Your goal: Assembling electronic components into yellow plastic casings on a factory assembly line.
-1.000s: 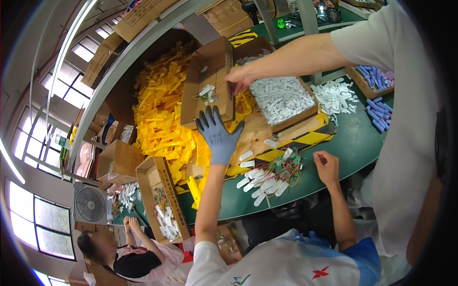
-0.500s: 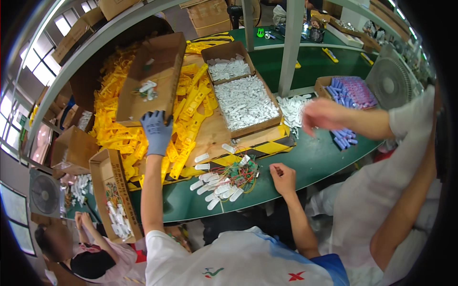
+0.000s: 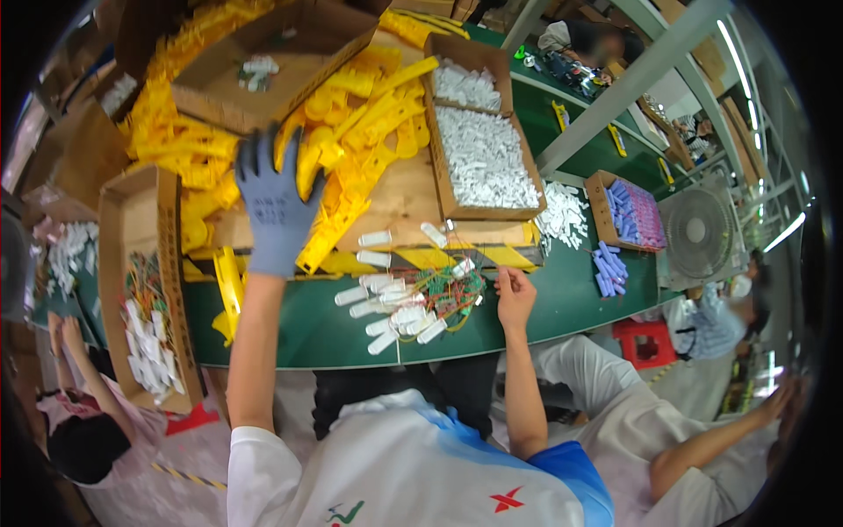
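My left hand, in a grey-blue glove, reaches over a heap of yellow plastic parts with its fingers spread. Its fingertips are at the heap, just below a tilted cardboard tray; whether they touch a part, I cannot tell. My bare right hand is low over the green table with its fingers curled in. What they hold, if anything, is hidden. Beside it lies a tangle of wired green circuit boards, with several white oblong pieces on its left side.
A cardboard box of small white parts stands beyond the tangle, loose white parts beside it. Farther right are purple cylinders and a fan. A long carton stands at left. A metal post rises behind. Co-workers sit on both sides.
My left hand has left the tilted tray's edge and spread over the yellow parts. The co-worker's arm at right has drawn back from the table. The whole view has shifted.
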### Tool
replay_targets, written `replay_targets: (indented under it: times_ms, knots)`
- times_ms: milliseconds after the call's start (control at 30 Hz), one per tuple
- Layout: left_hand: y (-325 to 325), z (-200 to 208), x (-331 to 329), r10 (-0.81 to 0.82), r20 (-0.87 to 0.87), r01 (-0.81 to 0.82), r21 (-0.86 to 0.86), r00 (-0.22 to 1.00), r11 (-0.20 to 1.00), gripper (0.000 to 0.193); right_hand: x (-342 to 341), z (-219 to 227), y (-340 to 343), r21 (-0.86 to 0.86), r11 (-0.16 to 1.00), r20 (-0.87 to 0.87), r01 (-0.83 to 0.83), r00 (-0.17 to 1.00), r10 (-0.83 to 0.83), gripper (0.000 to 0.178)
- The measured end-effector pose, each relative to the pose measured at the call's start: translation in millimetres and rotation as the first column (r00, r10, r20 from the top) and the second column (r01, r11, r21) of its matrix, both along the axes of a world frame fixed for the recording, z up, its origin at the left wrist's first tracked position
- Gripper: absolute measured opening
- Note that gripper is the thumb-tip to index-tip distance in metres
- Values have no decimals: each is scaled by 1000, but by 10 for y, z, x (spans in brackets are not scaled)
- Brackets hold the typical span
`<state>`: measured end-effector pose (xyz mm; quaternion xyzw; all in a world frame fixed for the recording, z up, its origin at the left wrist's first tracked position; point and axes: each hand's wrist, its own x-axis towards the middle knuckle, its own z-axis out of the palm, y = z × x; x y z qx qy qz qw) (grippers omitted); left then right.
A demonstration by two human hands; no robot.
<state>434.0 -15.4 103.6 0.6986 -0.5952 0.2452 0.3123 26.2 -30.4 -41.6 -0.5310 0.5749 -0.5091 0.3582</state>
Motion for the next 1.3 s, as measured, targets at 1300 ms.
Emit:
replay_targets:
  times_ms: [1300]
  knots:
    - [1339,-1120,-1246,-300,-341,426,397,891,813,96,181,584,646,-236,807,-655,-542,702,280,82]
